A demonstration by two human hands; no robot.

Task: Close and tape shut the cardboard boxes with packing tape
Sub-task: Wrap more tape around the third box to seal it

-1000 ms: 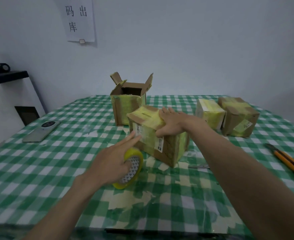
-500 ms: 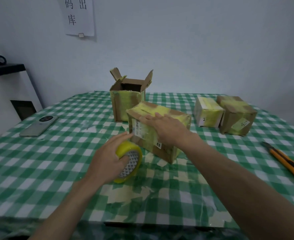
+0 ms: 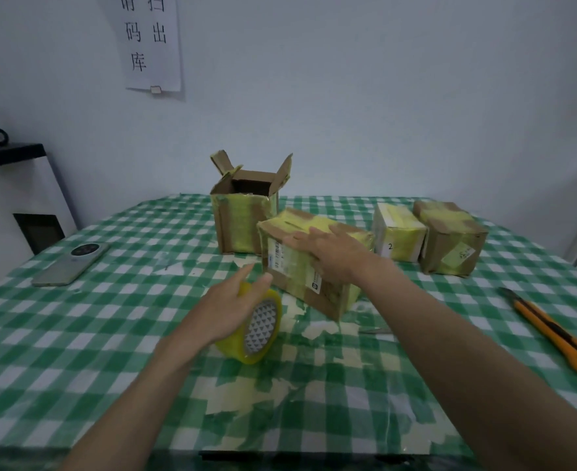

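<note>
A closed cardboard box wrapped in yellowish tape sits mid-table. My right hand lies flat on its top and front face, fingers straight. My left hand grips a roll of yellow packing tape just in front of the box's left corner. Behind it stands a taller box with its top flaps up. Two more taped boxes, a pale one and a brown one, stand at the back right.
An orange and black utility knife lies at the right on the green checked tablecloth. A phone lies at the left. A small metal blade rests near the box. A white cabinet stands beyond the table's left edge.
My right hand slid from the box's top edge down over its front face. The tape roll in my left hand stayed beside the box's near corner.
</note>
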